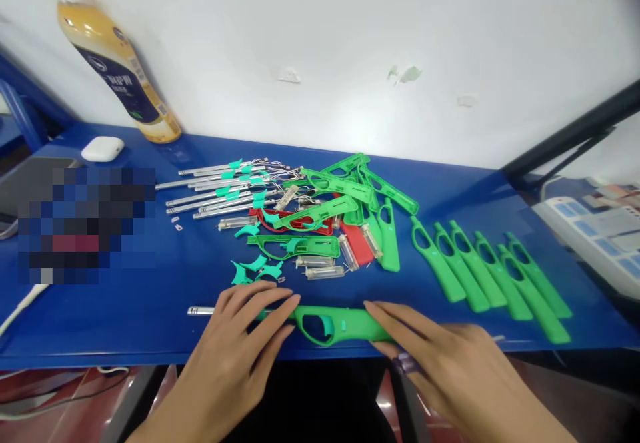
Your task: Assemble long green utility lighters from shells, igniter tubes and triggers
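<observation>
A green lighter (350, 324) with a long metal tube lies level along the table's front edge, its teal trigger showing inside the finger loop. My left hand (245, 339) is closed over its neck, and the silver tube tip (200, 311) sticks out on the left. At the other end, my right hand (435, 353) pinches the handle's butt between thumb and fingers. Something small and dark purple (407, 363) shows at the right fingers; I cannot tell what it is. Just beyond my left hand are loose teal triggers (257, 266) and clear fuel tanks (325, 272).
Silver tubes with wires (220, 193) and open green shells (333, 196) are heaped mid-table, with a red shell (357, 239) among them. Several green handles (475, 266) lie in a row at right. A yellow-capped-label bottle (117, 73) and white earbud case (103, 149) stand back left.
</observation>
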### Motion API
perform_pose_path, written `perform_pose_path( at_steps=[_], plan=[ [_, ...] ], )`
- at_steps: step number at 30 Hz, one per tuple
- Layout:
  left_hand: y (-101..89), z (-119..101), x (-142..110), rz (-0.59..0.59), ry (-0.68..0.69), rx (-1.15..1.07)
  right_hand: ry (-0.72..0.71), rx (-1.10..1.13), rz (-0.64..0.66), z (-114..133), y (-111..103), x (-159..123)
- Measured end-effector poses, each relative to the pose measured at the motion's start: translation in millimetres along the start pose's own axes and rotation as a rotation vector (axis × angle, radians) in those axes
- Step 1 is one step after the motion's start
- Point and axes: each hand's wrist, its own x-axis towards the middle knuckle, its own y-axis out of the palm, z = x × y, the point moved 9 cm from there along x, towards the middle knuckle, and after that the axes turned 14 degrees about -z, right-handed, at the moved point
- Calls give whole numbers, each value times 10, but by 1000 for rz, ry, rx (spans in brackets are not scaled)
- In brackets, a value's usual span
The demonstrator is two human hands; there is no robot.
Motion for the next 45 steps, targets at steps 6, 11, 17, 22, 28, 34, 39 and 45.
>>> perform_pose_path(
  at_steps=[6,11,17,22,28,34,39,45],
  plan=[
    [70,18,-80,-20,29,15,20,14,44,-18,104,-55],
    [57,32,-115,-34,21,48,35,5,105,-41,182,-135],
    [76,10,-152,-5,42,77,63,-3,145,-80,232,-237],
    [86,-22,-156,24,49,91,88,8,155,-100,259,-342],
    [78,-54,-116,26,62,124,154,76,139,-163,251,-373],
    [94,-77,-102,53,79,166,193,134,132,-168,310,-438],
    [112,-81,-134,55,76,171,251,206,103,-154,362,-493],
    [133,-105,-134,66,111,185,334,281,88,-157,370,-495]
  ],
)
